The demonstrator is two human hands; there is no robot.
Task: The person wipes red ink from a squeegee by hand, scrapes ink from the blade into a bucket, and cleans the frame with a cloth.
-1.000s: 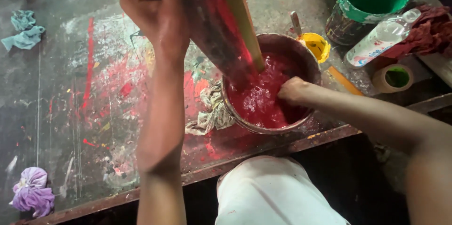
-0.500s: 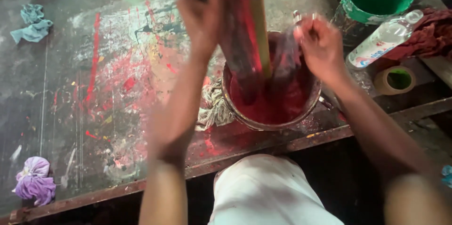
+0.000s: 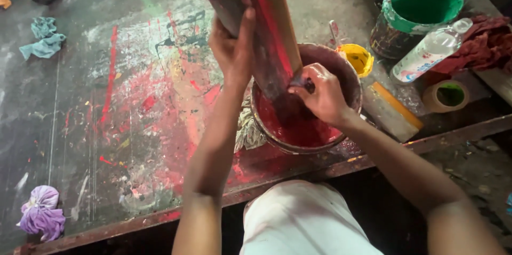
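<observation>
Squeegee-like board [image 3: 266,25], long, wooden and smeared red, stands tilted with its lower end dipped into the red paint bucket [image 3: 349,81] and its upper end leaning away toward the far left, out of the top of the view. Its long axis runs from the bucket up and far-left. The left hand [image 3: 232,49] wraps the board's left edge partway up, thumb on the face and fingers curled behind. The right hand [image 3: 320,95] sits lower, at the bucket's mouth, with its fingers bunched and pinching a small dark thing against the board's lower right edge; what that thing is cannot be told. The right hand is the nearer one to the paint; the left is the higher one on the board.

Counted: one board, one bucket of red paint, two hands, both the person's own. On the right stand one green bucket [image 3: 424,1], one small yellow cup [image 3: 356,58], one plastic bottle [image 3: 429,52] lying on its side, and one tape roll [image 3: 447,96]. A flat scraper [image 3: 392,111] lies just right of the red bucket. On the stained table [image 3: 133,100] lie a purple rag [image 3: 40,212] near left and a teal rag [image 3: 42,39] far left, well apart from the hands.
</observation>
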